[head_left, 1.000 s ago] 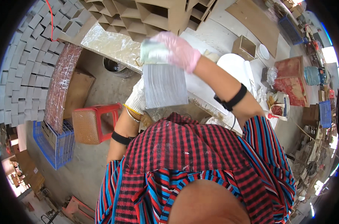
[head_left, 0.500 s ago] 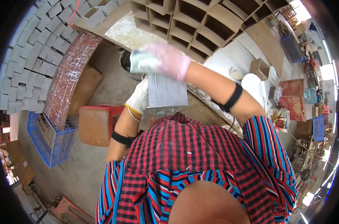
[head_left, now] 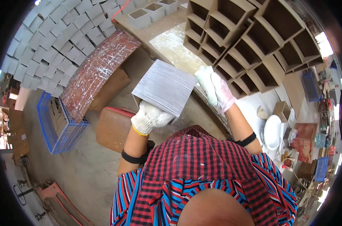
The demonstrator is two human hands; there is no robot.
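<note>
My left hand [head_left: 153, 117], in a white knit glove with a yellow cuff edge, grips a box [head_left: 165, 87] from its near lower side. Grey-white streaks cover the box's upturned face, and a brown edge shows beneath. Part of my fingers is hidden under it. To the right of the box, apart from it, my right hand [head_left: 224, 96] wears a pink glove. It is closed on a whitish-green, sponge-like pad [head_left: 207, 84], held near the edge of a pale-stained worktop [head_left: 171, 43].
Brown open boxes [head_left: 239, 62] are stacked at the far right. Several whitish boxes [head_left: 139, 19] stand at the back, and a wall of grey-white ones [head_left: 58, 45] fills the left. A stained red-brown board [head_left: 103, 64], a blue crate [head_left: 61, 128] and a red-rimmed stool [head_left: 112, 130] are nearby.
My right hand has swung off to the right with the pad, away from the bucket, which no longer shows. The box is turned and tilted differently in my left hand. The view has shifted.
</note>
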